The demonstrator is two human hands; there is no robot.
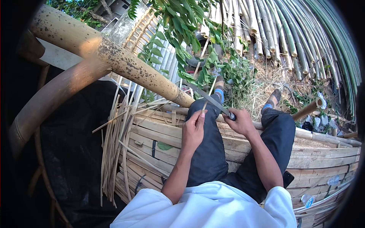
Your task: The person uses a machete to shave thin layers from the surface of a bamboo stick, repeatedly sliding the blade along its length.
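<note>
My left hand [192, 130] is closed around the lower end of a thin bamboo strip [211, 88], which points up and away over my knee. In my right hand [241, 121] is the dark handle of a long-bladed knife [208, 98]. Its blade slants up and to the left, crossing the strip just beyond my left fingers. Both hands are above my dark trousers, near my left thigh. A pile of thin bamboo strips [114, 152] lies to the left of my left arm.
I sit on stacked bamboo slats [167, 152]. A thick speckled bamboo pole [140, 72] runs diagonally at the left. Leafy branches [178, 22] hang ahead. Long bamboo poles [281, 30] lie at the upper right. A phone [288, 178] and plastic cups [307, 200] are at my right.
</note>
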